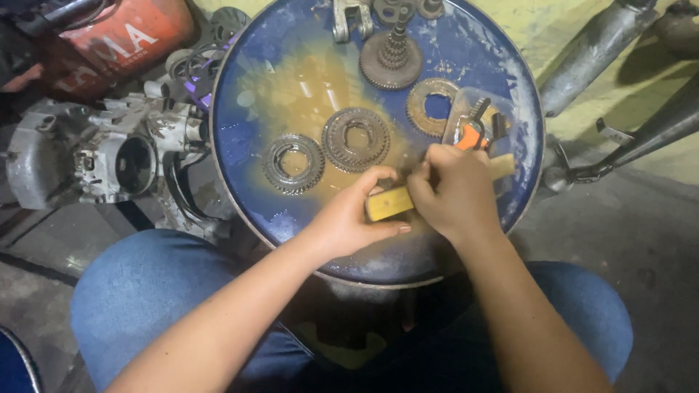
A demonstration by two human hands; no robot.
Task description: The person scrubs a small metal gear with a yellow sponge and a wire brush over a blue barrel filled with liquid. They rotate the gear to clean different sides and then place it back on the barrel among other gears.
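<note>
Hands meet over blue drum lid (pixel 247 109): left hand (pixel 349 218) pinches yellow block (pixel 386 204) steady near gears (pixel 355 138), right hand (pixel 451 189) closed on wooden handle (pixel 502 166), bracing it.

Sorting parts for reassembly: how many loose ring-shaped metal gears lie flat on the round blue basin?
3: left ring gear, middle ring gear, right ring gear partly under clear plastic. Hands may hide others.

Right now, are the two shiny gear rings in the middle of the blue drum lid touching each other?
Touching, or nearly: the head view shows the left gear ring meeting the right gear ring edge to edge, no clear gap.
</note>
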